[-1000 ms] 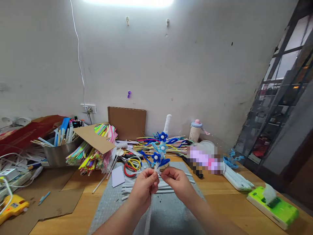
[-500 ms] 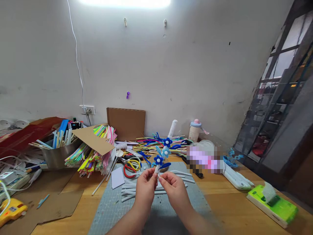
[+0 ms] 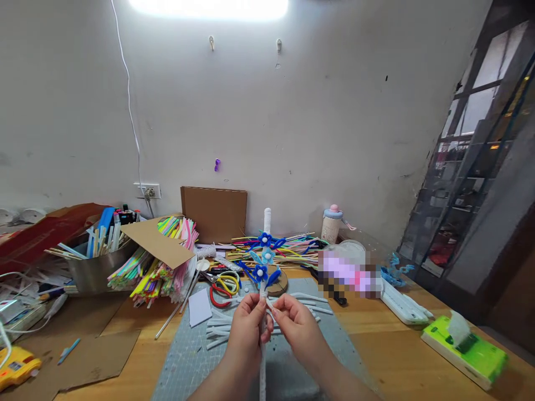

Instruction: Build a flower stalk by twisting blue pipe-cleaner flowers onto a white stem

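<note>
My left hand [image 3: 249, 322] is wrapped round a white fuzzy stick [image 3: 263, 362] that stands upright, its lower end running down toward me. Along its upper part sit dark blue flowers [image 3: 260, 273] with white centres, a light blue flower [image 3: 267, 256] between them, and dark blue leaves. With thumb and forefinger my right hand [image 3: 295, 320] pinches a white pipe cleaner [image 3: 270, 304] that comes off the stick just below the lowest flower. Under my hands, several loose white pipe cleaners [image 3: 219, 328] lie on a grey cutting mat [image 3: 184, 356].
Left of the mat's far part lie scissors [image 3: 221, 295] and a white card [image 3: 200, 307]. Bundled coloured pipe cleaners [image 3: 142, 284] and a metal pot [image 3: 90, 273] stand at left, a yellow glue gun [image 3: 19, 367] nearer. At right are a tissue pack [image 3: 468, 351] and a bottle [image 3: 332, 225].
The flowered stick has turned from leaning right to upright, and its lower end now shows below my left hand. My right hand still pinches near the stick. The view has shifted slightly.
</note>
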